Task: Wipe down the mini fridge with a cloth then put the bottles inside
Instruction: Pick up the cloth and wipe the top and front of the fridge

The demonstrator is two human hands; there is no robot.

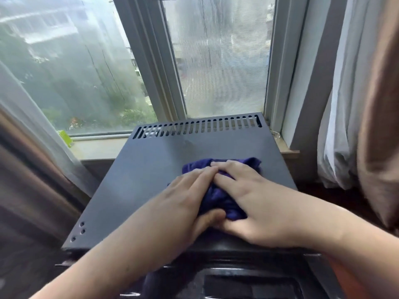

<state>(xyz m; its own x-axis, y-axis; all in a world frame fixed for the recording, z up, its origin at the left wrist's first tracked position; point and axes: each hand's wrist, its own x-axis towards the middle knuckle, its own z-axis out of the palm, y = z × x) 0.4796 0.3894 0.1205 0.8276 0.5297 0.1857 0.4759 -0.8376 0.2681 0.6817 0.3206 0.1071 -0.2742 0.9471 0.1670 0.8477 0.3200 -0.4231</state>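
The mini fridge (138, 180) is a dark grey box seen from above, with a row of vent slots along its far edge. A purple cloth (218, 197) lies bunched on the right half of its top. My left hand (183, 199) presses flat on the cloth's left side, thumb tucked under its near edge. My right hand (254, 201) presses on the cloth's right side, and the fingertips of both hands meet on top of it. No bottles are in view.
A window (218, 61) with a grey frame stands right behind the fridge, above a stone sill (97, 147). Brown and white curtains (356, 104) hang at both sides. A small green object (64, 138) sits on the sill at the left. The fridge's dark front (237, 281) shows below.
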